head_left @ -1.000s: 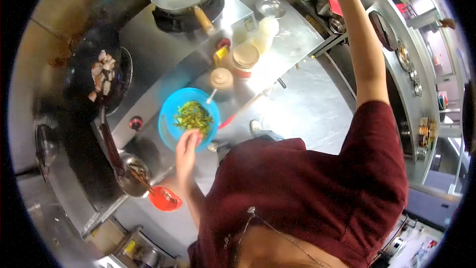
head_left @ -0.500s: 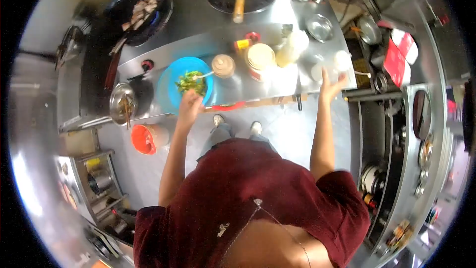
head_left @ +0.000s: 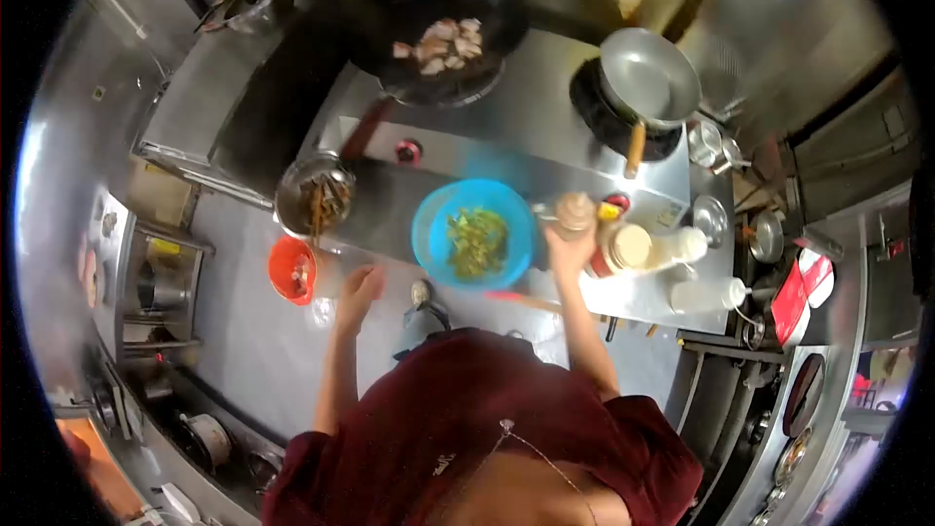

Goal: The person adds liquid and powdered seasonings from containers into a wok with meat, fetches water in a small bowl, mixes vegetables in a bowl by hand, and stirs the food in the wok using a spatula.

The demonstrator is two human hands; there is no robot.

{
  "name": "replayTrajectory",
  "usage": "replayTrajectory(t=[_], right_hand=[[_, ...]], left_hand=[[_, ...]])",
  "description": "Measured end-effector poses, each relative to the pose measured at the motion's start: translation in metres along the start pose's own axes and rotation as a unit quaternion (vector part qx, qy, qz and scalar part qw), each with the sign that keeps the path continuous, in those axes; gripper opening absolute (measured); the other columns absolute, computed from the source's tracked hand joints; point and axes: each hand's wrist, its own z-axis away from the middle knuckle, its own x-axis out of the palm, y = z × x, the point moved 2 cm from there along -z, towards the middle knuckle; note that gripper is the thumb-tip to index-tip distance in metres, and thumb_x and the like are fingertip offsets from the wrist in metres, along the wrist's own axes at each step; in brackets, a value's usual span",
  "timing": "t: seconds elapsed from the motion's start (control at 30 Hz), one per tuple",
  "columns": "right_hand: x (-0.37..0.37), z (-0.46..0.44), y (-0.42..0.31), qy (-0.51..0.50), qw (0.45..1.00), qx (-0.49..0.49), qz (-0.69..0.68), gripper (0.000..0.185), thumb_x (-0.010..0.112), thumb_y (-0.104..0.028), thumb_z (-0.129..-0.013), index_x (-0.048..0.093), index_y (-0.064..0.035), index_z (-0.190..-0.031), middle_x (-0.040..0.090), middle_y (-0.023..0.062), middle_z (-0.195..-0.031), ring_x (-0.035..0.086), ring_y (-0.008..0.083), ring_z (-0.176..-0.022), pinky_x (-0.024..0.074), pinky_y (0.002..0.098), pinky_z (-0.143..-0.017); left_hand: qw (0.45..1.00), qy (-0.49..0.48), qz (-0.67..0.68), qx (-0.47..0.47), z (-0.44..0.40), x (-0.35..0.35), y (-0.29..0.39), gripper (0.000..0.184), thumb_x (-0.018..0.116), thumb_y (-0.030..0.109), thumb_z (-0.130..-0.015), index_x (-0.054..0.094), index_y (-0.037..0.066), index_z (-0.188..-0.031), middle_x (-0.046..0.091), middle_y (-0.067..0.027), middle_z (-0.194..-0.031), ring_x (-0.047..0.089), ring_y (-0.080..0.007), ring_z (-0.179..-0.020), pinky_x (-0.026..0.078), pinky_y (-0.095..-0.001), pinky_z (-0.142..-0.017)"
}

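A blue bowl of chopped green vegetables stands at the counter's front edge. To its right is a small jar with a tan top. My right hand is at the near side of this jar, fingers closed around it. A pale handle shows beside the jar. My left hand hangs in front of the counter, left of the bowl. Its fingers look bent but are blurred, so I cannot make out whether anything is in them.
A wok with meat slices sits on the back left burner, a steel pan at right. A metal bowl with chopsticks stands left; an orange bucket below. Jars and a squeeze bottle line the right.
The view has turned left. My left hand has come out of the blue bowl to its left. My right hand has moved from near the bottles at right to the small jar.
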Motion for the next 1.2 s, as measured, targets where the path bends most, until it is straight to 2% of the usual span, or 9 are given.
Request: replayTrajectory(t=[0.17, 0.23, 0.37, 0.57, 0.73, 0.83, 0.97, 1.1, 1.2], right_hand=[[0.025, -0.102, -0.160, -0.094, 0.971, -0.121, 0.182, 0.055, 0.070, -0.017, -0.059, 0.045, 0.0000, -0.105, 0.059, 0.0167, -0.098, 0.059, 0.0293, -0.089, 0.0464, 0.0374, -0.076], [0.064, -0.149, -0.229, -0.150, 0.855, -0.159, 0.471, 0.053, 0.068, -0.015, -0.059, 0.045, 0.0006, -0.105, 0.059, 0.0177, -0.093, 0.057, 0.0327, -0.088, 0.0460, 0.0386, -0.075], [0.128, -0.253, -0.225, -0.136, 0.534, -0.449, 0.703, 0.034, 0.062, -0.009, -0.064, 0.052, -0.0025, -0.096, 0.060, 0.0102, -0.081, 0.058, 0.0252, -0.081, 0.0461, 0.0356, -0.069], [0.229, -0.273, -0.216, -0.207, 0.409, -0.520, 0.721, 0.010, 0.054, -0.013, -0.070, 0.058, -0.0102, -0.078, 0.062, 0.0070, -0.071, 0.060, 0.0212, -0.071, 0.0453, 0.0375, -0.067], [0.247, -0.297, -0.214, -0.187, 0.417, -0.472, 0.754, 0.006, 0.054, -0.012, -0.071, 0.060, -0.0097, -0.069, 0.062, 0.0092, -0.070, 0.061, 0.0239, -0.070, 0.0462, 0.0397, -0.069], [0.242, -0.289, -0.214, -0.198, 0.471, -0.410, 0.756, 0.010, 0.060, -0.010, -0.071, 0.065, -0.0085, -0.080, 0.064, 0.0055, -0.083, 0.059, 0.0238, -0.086, 0.0448, 0.0345, -0.072], [0.248, -0.290, -0.207, -0.261, 0.477, -0.322, 0.775, 0.004, 0.062, -0.011, -0.068, 0.065, -0.0100, -0.071, 0.064, 0.0070, -0.075, 0.061, 0.0207, -0.073, 0.0479, 0.0330, -0.064], [0.253, -0.263, -0.225, -0.239, 0.562, -0.378, 0.695, 0.007, 0.063, -0.011, -0.067, 0.067, -0.0129, -0.072, 0.065, 0.0068, -0.078, 0.061, 0.0199, -0.072, 0.0474, 0.0340, -0.061], [0.238, -0.287, -0.216, -0.248, 0.491, -0.307, 0.777, 0.010, 0.061, -0.013, -0.071, 0.066, -0.0085, -0.078, 0.064, 0.0082, -0.082, 0.060, 0.0226, -0.080, 0.0463, 0.0374, -0.066]], left_hand=[[0.993, 0.080, 0.085, -0.019, -0.046, -0.104, -0.010, 0.022, 0.050, 0.021, -0.085, 0.055, 0.003, -0.097, 0.056, -0.0012, -0.077, 0.051, -0.0078, -0.065, 0.041, -0.0204, -0.058], [0.990, 0.100, 0.097, -0.012, -0.065, -0.130, 0.002, 0.020, 0.050, 0.019, -0.085, 0.054, 0.003, -0.095, 0.056, -0.0004, -0.076, 0.050, -0.0067, -0.064, 0.040, -0.0199, -0.057], [0.991, 0.089, 0.093, 0.017, -0.098, -0.159, 0.016, 0.019, 0.049, 0.017, -0.086, 0.057, 0.002, -0.093, 0.053, 0.0015, -0.071, 0.046, -0.0049, -0.062, 0.036, -0.0184, -0.055], [0.996, 0.065, 0.047, 0.035, -0.113, -0.179, 0.006, 0.021, 0.048, 0.018, -0.087, 0.056, 0.002, -0.098, 0.058, -0.0009, -0.081, 0.052, -0.0074, -0.071, 0.042, -0.0203, -0.061], [0.991, 0.076, 0.108, 0.002, -0.104, -0.189, -0.001, 0.021, 0.049, 0.020, -0.087, 0.053, 0.003, -0.098, 0.057, -0.0004, -0.079, 0.050, -0.0060, -0.066, 0.038, -0.0179, -0.058], [0.990, 0.082, 0.106, -0.035, -0.105, -0.197, -0.013, 0.019, 0.050, 0.020, -0.086, 0.054, 0.003, -0.095, 0.057, -0.0005, -0.080, 0.050, -0.0059, -0.066, 0.038, -0.0172, -0.058], [0.992, 0.059, 0.109, 0.029, -0.128, -0.202, -0.009, 0.020, 0.051, 0.018, -0.086, 0.055, 0.001, -0.097, 0.058, -0.0023, -0.081, 0.051, -0.0073, -0.066, 0.039, -0.0190, -0.055], [0.992, 0.015, 0.116, 0.046, -0.145, -0.188, -0.006, 0.023, 0.050, 0.018, -0.087, 0.054, -0.001, -0.099, 0.057, -0.0024, -0.081, 0.049, -0.0074, -0.066, 0.040, -0.0200, -0.057], [0.993, 0.034, 0.091, 0.070, -0.129, -0.164, 0.029, 0.023, 0.049, 0.019, -0.088, 0.054, -0.001, -0.098, 0.057, -0.0027, -0.083, 0.049, -0.0080, -0.068, 0.040, -0.0205, -0.060]])
